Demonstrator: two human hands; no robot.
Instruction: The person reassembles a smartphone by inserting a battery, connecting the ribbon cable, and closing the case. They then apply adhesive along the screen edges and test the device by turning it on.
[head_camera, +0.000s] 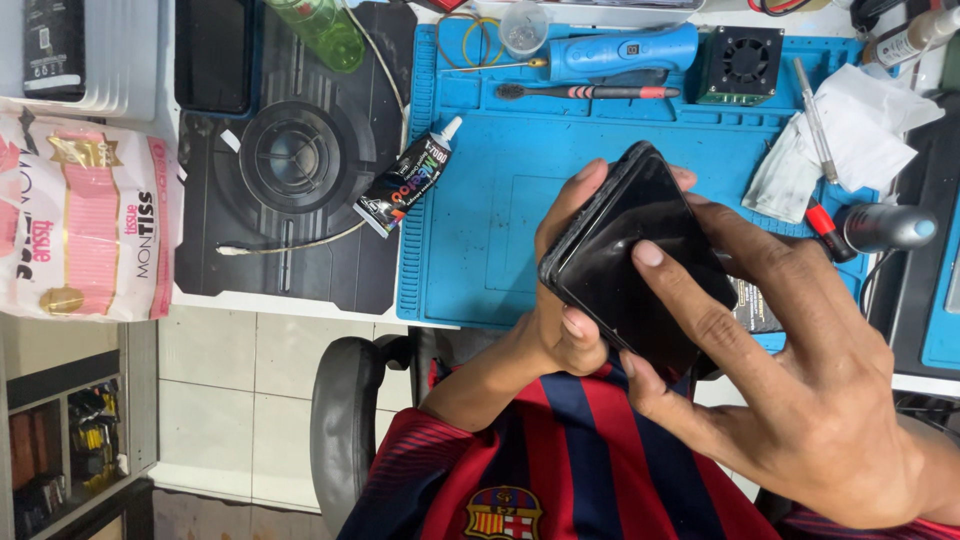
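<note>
A black smartphone (640, 240) with a dark, glossy face is held tilted above the blue work mat (480, 220). My left hand (560, 330) grips its left edge, the thumb at the lower corner and the fingers curling round the upper side. My right hand (800, 380) reaches in from the right. Its index finger and thumb press on the glass face and the phone's lower edge. Part of the phone is hidden under my right fingers.
On the mat lie a black glue tube (408, 180), a thin brush (585, 92), a blue hand tool (620, 50), a small black fan unit (742, 62) and white wipes (850, 130). A pink tissue pack (85, 215) and green bottle (325, 30) sit left.
</note>
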